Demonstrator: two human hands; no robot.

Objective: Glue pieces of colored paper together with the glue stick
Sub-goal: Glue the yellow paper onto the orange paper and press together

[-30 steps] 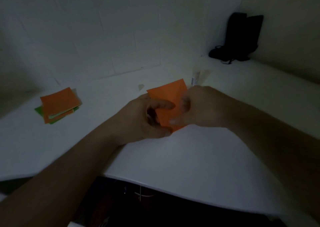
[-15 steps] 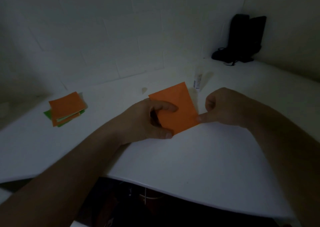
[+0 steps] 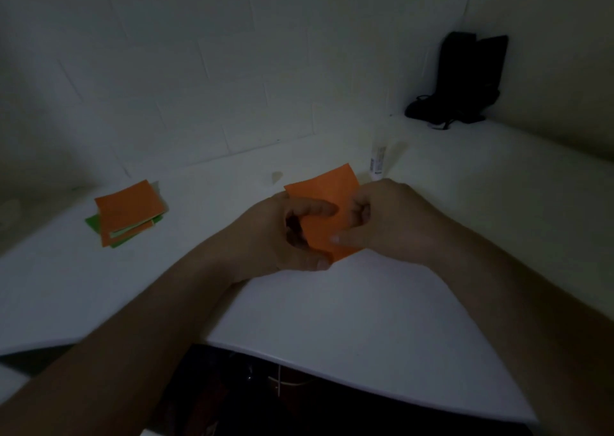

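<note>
paper (image 3: 327, 203): orange, held just above the surface (image 3: 332, 319), tilted, far corner pointing toward the glue stick (image 3: 377, 161).
left hand (image 3: 279, 236): grip closed on the paper's left edge, forefinger across the face, thumb at the near corner.
right hand (image 3: 392, 218): grip closed on the paper's right edge, thumb tip pressed onto the lower face, other fingers curled at the edge.
layers: cannot tell whether one sheet or two already stuck together; only one orange face visible.
glue stick: upright on the surface, just beyond the paper, untouched, cap state too dim to read.
stack (image 3: 128, 214): orange and green sheets, well left of the paper, flat on the surface.
black object (image 3: 465, 80): far right of the paper, in the corner by the wall.
step in hand: likely pressing or aligning the sheet between both thumbs.
doing it well: keep edges flush before pressing; rub from the middle outward with the thumb; hold the left pinch steady so nothing slides; avoid creasing the thin paper; keep fingers off any wet glue line.
risk: skewed join or a fold at the near corner under the left thumb.
</note>
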